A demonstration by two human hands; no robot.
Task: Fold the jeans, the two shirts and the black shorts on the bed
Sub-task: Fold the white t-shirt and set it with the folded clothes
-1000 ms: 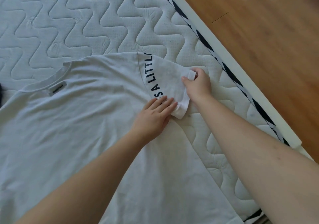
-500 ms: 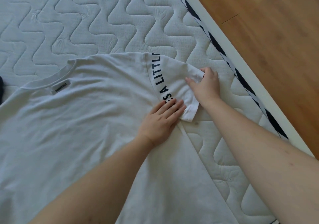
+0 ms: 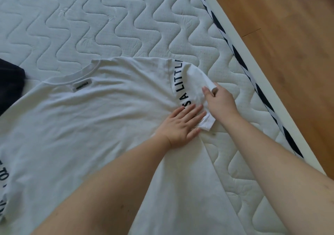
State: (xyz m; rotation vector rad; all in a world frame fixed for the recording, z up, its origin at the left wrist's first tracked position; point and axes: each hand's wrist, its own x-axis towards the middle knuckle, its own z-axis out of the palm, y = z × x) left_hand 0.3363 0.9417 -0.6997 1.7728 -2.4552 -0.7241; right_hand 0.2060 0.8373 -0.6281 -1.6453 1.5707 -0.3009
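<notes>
On the white quilted mattress [image 3: 126, 26], the white cotton T-shirt [image 3: 90, 126] lies near the right edge. The left hand [image 3: 180, 124] presses flat beside the sleeve, while the right hand [image 3: 219, 100] now pinches the sleeve hem further inward than before.

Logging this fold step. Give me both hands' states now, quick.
Left hand: open, fingers straight, pressing flat on the white shirt by the sleeve seam.
Right hand: closed, pinching the sleeve cuff.

You are viewing a quilted mattress [image 3: 126, 17] carrying a white shirt [image 3: 81, 126] mid-frame and a dark garment [image 3: 9, 82] at left edge.
</notes>
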